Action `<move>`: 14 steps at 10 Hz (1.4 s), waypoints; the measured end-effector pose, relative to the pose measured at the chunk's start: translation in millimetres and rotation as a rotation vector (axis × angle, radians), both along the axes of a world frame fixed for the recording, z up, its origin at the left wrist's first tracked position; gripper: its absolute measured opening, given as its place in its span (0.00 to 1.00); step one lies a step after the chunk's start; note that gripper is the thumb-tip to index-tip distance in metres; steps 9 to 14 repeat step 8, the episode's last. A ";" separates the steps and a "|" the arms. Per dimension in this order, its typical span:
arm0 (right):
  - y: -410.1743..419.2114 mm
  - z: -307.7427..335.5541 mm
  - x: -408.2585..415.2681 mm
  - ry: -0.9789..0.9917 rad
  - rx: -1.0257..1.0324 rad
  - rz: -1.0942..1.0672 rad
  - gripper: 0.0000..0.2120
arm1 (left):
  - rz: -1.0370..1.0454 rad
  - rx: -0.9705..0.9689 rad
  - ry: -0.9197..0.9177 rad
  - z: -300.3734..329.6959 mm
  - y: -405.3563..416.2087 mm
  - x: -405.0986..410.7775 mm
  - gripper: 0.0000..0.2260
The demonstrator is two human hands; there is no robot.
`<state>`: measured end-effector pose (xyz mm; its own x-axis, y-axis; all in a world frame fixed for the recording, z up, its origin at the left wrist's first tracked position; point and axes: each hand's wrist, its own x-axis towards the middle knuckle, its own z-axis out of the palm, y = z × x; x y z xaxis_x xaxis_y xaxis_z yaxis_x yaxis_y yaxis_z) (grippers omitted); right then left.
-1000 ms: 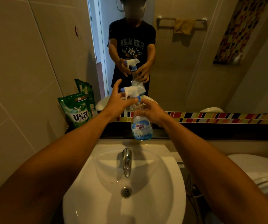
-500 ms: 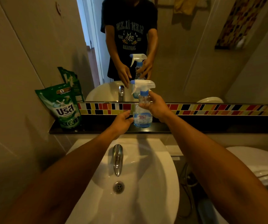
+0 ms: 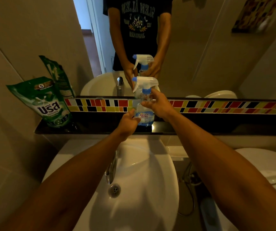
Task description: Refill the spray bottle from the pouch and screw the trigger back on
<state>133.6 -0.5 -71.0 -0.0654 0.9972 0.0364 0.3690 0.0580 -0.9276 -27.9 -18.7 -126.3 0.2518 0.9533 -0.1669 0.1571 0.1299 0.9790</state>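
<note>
Spray bottle [image 3: 144,116] is seen standing upright on the dark shelf [image 3: 217,127] just above the white sink [image 3: 159,189], a little left of the centre of the frame. Its white trigger head [image 3: 146,82] with the blue collar is seated on the neck, nozzle turned toward the left of the frame. A blue and white label is carried on the lower body of the clear bottle.

The bottle's upper body, just under the collar, is gripped by the right hand [image 3: 157,105], with the fingers closed round it. The lower left side of the bottle, near its base, is met by the left hand [image 3: 129,121]; the fingers are curled against it, but whether they are clamped on it or only touching cannot be told.

The green pouch [image 3: 48,104] is set upright at the left end of the same shelf, leaning on the wall, well apart from the bottle. A strip of coloured tiles [image 3: 225,106] is run along the back of the shelf, below the mirror [image 3: 200,55], in which the bottle and both hands are repeated. The metal tap [image 3: 111,169] is seen below the shelf, over the drain [image 3: 114,190]. A white toilet lid [image 3: 270,165] is partly seen at the right edge of the frame.
</note>
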 end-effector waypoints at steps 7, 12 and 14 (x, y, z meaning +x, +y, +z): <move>-0.5 -17.7 -1.6 0.087 -0.035 -0.037 0.26 | 0.021 -0.025 -0.007 1.3 0.4 -0.7 0.23; -10.3 -14.8 -6.9 0.146 0.047 -0.099 0.31 | 0.022 -0.004 0.043 10.2 -1.5 -6.6 0.24; -10.3 -14.8 -6.9 0.146 0.047 -0.099 0.31 | 0.022 -0.004 0.043 10.2 -1.5 -6.6 0.24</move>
